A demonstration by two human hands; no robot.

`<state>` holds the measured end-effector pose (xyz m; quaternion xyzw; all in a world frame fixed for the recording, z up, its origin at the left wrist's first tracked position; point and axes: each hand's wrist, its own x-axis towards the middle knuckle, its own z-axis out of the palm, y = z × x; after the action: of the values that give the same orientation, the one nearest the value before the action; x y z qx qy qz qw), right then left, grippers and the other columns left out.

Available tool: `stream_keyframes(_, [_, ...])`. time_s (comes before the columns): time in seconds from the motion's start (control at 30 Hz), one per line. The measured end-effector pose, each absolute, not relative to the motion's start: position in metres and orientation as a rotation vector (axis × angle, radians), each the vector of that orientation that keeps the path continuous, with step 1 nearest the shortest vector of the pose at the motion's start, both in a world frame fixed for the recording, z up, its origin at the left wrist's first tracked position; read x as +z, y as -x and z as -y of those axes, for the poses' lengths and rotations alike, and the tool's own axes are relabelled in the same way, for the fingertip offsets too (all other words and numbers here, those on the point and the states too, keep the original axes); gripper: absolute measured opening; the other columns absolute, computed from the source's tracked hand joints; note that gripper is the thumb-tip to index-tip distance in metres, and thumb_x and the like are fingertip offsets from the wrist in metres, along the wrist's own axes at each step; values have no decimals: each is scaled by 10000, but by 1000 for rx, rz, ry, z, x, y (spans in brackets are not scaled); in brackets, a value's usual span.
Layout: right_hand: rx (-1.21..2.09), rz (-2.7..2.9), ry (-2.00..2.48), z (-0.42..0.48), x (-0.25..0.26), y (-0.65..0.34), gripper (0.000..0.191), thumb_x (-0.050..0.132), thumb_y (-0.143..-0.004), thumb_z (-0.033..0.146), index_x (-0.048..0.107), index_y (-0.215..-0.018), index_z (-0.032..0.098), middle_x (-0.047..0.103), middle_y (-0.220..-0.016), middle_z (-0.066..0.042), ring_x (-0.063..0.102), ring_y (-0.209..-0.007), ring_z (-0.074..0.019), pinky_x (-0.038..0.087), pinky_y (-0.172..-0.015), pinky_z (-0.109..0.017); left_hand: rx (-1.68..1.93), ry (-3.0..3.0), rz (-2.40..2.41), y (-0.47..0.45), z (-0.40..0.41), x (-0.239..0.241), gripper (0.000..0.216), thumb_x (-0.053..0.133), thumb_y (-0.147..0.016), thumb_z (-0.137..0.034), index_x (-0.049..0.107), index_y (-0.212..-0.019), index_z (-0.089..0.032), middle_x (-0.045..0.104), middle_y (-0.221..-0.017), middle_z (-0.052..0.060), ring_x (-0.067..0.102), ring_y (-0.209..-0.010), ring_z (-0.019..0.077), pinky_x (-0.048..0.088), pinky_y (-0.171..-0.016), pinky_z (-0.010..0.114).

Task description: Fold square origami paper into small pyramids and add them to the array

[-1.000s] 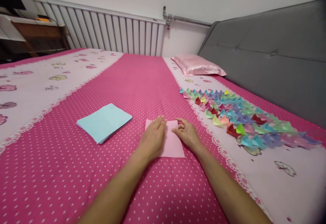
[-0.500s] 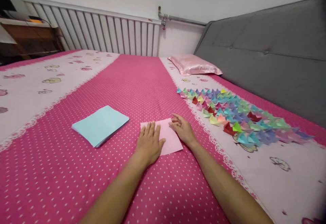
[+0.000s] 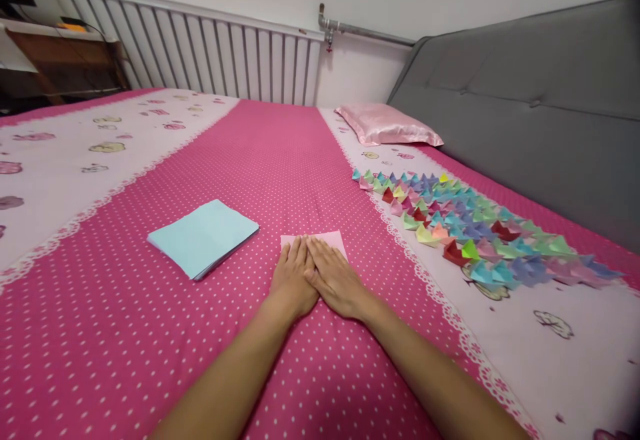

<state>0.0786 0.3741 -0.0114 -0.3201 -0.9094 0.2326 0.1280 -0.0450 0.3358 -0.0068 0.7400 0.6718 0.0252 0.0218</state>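
A pink sheet of paper (image 3: 330,237) lies flat on the bed, and only its far strip shows beyond my fingers. My left hand (image 3: 293,279) rests palm down on its left part, fingers stretched forward. Flat beside it, my right hand (image 3: 337,279) covers the right part, its thumb lapping over the left hand. Both hands hide most of the sheet, so any crease under them is out of sight. To the left sits a stack of light blue paper (image 3: 205,235), its edges slightly uneven.
Rows of small folded paper boats (image 3: 465,220) in many colours stand on the right of the bedspread (image 3: 210,353). Behind them are a pink satin pillow (image 3: 387,125) and a grey headboard (image 3: 525,73). A white radiator (image 3: 200,47) lines the wall.
My right hand has come down from the sheet's right edge and now lies flat on the paper against my left hand. The left hand has stayed nearly in place. The view has shifted slightly.
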Motion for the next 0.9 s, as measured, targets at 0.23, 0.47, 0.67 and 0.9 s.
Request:
stream_keyframes(0.23, [627,2639,1065,-386,-20,-84,647,120,-897,553,91,-1433,192,108,-1504,-42,31,-1380,-183,50,-1118,-420,67,-2185,-2080,43,-337,-3,579,242,-876,-303,215,-1397,-51,160,-1474,140,91,-1364,257,87,-1104,441])
stream_keyframes(0.47, [448,2642,1266,-389,-21,-90,660,171,-874,597,170,-1424,232,117,-1504,-56,28,-1377,-251,50,-1098,-475,83,-2097,-2153,52,-336,-4,570,217,-898,-372,217,-1407,-115,159,-1479,130,93,-1363,269,87,-1096,443])
stream_keyframes(0.67, [383,2600,1404,-392,-22,-98,731,245,-823,664,200,-1417,242,136,-1499,-86,60,-1367,-310,42,-1080,-520,50,-2020,-2230,61,-337,0,612,249,-883,-480,212,-1411,-173,145,-1482,142,88,-1361,286,86,-1090,449])
stream_keyframes(0.9, [356,2497,1527,-396,-21,-110,581,328,-886,488,263,-1401,226,207,-1483,-85,130,-1358,-310,111,-1072,-524,57,-1901,-2366,73,-336,5,559,266,-899,-330,223,-1400,-87,191,-1470,165,135,-1355,286,156,-1087,427])
